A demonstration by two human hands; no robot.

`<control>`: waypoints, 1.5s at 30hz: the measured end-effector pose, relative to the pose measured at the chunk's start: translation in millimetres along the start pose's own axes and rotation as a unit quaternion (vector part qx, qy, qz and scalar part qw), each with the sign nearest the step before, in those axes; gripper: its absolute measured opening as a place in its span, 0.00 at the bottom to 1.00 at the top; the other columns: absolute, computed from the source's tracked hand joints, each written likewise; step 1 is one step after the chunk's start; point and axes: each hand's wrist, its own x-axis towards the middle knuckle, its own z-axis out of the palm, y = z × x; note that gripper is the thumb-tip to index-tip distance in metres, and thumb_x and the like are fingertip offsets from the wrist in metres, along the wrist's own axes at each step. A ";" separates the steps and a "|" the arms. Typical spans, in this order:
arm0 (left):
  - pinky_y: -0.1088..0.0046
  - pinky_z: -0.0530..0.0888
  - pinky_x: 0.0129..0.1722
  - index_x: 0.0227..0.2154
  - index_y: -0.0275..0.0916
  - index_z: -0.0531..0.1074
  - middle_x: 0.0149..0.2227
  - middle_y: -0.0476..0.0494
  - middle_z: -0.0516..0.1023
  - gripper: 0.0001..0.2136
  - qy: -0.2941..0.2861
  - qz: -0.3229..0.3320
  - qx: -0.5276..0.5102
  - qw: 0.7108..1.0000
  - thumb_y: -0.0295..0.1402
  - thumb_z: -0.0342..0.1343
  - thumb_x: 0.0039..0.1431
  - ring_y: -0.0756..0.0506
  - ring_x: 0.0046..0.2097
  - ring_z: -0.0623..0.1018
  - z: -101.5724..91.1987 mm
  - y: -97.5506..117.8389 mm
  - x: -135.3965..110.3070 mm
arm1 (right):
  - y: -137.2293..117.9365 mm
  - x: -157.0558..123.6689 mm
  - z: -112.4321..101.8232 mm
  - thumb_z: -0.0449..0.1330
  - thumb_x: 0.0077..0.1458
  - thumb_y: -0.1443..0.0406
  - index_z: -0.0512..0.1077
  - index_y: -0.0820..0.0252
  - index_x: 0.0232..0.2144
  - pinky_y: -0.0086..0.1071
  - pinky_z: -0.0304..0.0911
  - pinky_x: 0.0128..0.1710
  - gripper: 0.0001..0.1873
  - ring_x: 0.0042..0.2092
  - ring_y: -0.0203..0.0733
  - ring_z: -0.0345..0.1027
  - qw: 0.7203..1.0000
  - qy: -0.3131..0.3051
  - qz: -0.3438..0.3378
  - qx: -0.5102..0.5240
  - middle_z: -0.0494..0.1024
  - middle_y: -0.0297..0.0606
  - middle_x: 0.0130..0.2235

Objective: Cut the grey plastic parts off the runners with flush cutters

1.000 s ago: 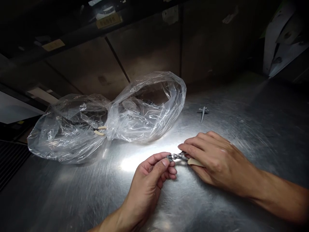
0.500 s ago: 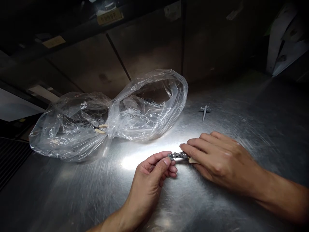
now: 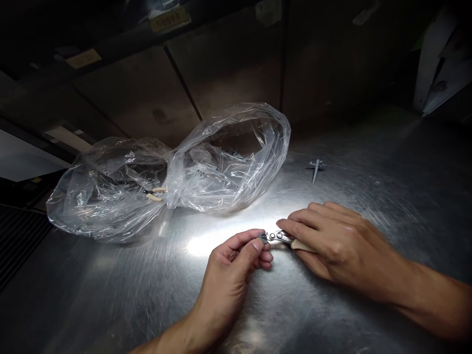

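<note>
A small dark grey part (image 3: 263, 238) is pinched between the thumb and forefinger of my left hand (image 3: 236, 263). My right hand (image 3: 328, 241) is wrapped round a pair of pliers or nippers (image 3: 279, 236) with cream handles, its metal head pointing left. The tool's tip meets the right side of the small part; whether its jaws are closed on it I cannot tell. Behind my right hand, a small grey model aeroplane (image 3: 315, 170) rests on the metal table.
Two clear plastic bags (image 3: 228, 172) stand open on the scratched metal table (image 3: 140, 295), holding grey pieces. A second cream-handled tool (image 3: 155, 194) lies at the left bag (image 3: 106, 191). Dark metal panels (image 3: 228, 69) rise behind.
The pliers have turned slightly in my right hand, so their head catches more light. Both hands hold nearly the same place; the view has shifted a little.
</note>
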 end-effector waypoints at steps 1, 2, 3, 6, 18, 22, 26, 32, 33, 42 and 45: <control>0.72 0.74 0.42 0.42 0.37 0.80 0.34 0.44 0.82 0.11 0.000 0.000 0.000 1.000 0.35 0.65 0.58 0.50 0.35 0.78 0.0 0.1 -0.1 | 0.0 -0.1 0.1 0.56 0.62 0.70 0.76 0.61 0.44 0.37 0.55 0.34 0.11 0.35 0.42 0.69 1.000 0.000 0.001 0.003 0.76 0.34 0.35; 0.72 0.74 0.42 0.42 0.37 0.80 0.34 0.44 0.82 0.11 -0.001 0.000 0.000 1.000 0.35 0.65 0.58 0.50 0.35 0.78 0.0 0.2 -0.1 | 0.0 -0.2 0.3 0.56 0.62 0.70 0.76 0.60 0.44 0.37 0.55 0.34 0.11 0.34 0.42 0.69 1.000 -0.001 0.002 0.005 0.76 0.34 0.34; 0.72 0.74 0.42 0.42 0.37 0.80 0.34 0.44 0.82 0.11 -0.001 0.001 0.000 1.000 0.36 0.65 0.58 0.50 0.35 0.78 0.0 0.3 0.0 | -0.1 -0.3 0.5 0.56 0.62 0.70 0.76 0.60 0.44 0.37 0.55 0.34 0.11 0.34 0.42 0.69 1.000 -0.001 0.003 0.006 0.76 0.34 0.34; 0.71 0.74 0.42 0.42 0.37 0.80 0.34 0.44 0.82 0.11 -0.001 0.001 0.000 1.000 0.35 0.65 0.58 0.50 0.35 0.78 0.2 0.6 0.6 | -0.1 -0.1 0.6 0.57 0.62 0.70 0.76 0.60 0.44 0.37 0.55 0.34 0.10 0.34 0.41 0.69 1.000 0.002 0.004 0.003 0.76 0.33 0.34; 0.72 0.74 0.42 0.43 0.37 0.80 0.35 0.44 0.82 0.10 -0.006 0.001 0.000 1.000 0.35 0.64 0.59 0.50 0.36 0.78 -0.9 -0.2 0.2 | -2.9 1.3 -2.3 0.53 0.64 0.71 0.77 0.62 0.42 0.38 0.51 0.32 0.12 0.33 0.42 0.68 0.998 0.025 -0.014 -0.055 0.77 0.35 0.33; 0.72 0.75 0.41 0.42 0.37 0.80 0.35 0.44 0.82 0.10 -0.004 0.002 -0.001 1.000 0.35 0.64 0.59 0.50 0.35 0.78 -1.0 0.0 0.4 | -3.2 2.5 -3.6 0.54 0.63 0.71 0.77 0.63 0.42 0.38 0.51 0.32 0.12 0.32 0.42 0.67 0.995 0.033 -0.029 -0.088 0.77 0.36 0.32; 0.72 0.75 0.41 0.42 0.36 0.80 0.35 0.44 0.82 0.11 0.002 0.003 0.003 1.000 0.35 0.65 0.58 0.50 0.35 0.78 -0.3 0.1 -0.1 | -3.2 1.7 -4.3 0.53 0.64 0.72 0.77 0.64 0.43 0.38 0.50 0.31 0.13 0.32 0.42 0.67 0.993 0.039 -0.042 -0.101 0.78 0.38 0.32; 0.71 0.74 0.42 0.42 0.36 0.80 0.34 0.44 0.82 0.11 0.010 0.000 0.004 1.000 0.35 0.65 0.58 0.50 0.35 0.78 1.1 0.2 -0.5 | -3.6 0.8 -5.3 0.52 0.63 0.73 0.77 0.63 0.42 0.38 0.50 0.31 0.13 0.31 0.41 0.67 0.994 0.025 -0.037 -0.096 0.79 0.38 0.33; 0.71 0.74 0.42 0.42 0.36 0.80 0.34 0.44 0.82 0.12 0.012 0.000 0.005 1.000 0.35 0.65 0.58 0.50 0.35 0.78 1.1 0.1 -0.5 | -3.5 0.9 -5.2 0.52 0.63 0.73 0.77 0.63 0.42 0.38 0.50 0.31 0.13 0.31 0.41 0.67 0.995 0.025 -0.036 -0.094 0.79 0.38 0.32; 0.69 0.74 0.43 0.42 0.36 0.80 0.33 0.44 0.81 0.12 0.015 0.001 0.028 0.999 0.37 0.65 0.58 0.49 0.35 0.78 0.9 0.5 -1.5 | -3.4 1.0 -3.1 0.52 0.63 0.73 0.77 0.63 0.42 0.37 0.52 0.29 0.13 0.30 0.41 0.69 0.997 0.021 -0.032 -0.068 0.76 0.36 0.29; 0.70 0.74 0.41 0.41 0.36 0.79 0.34 0.44 0.81 0.11 0.016 0.001 0.021 1.000 0.36 0.65 0.58 0.49 0.34 0.78 2.2 1.0 -1.4 | -2.9 -0.9 -2.9 0.52 0.64 0.71 0.76 0.63 0.43 0.36 0.56 0.30 0.13 0.30 0.41 0.70 0.999 0.010 -0.017 -0.038 0.76 0.36 0.30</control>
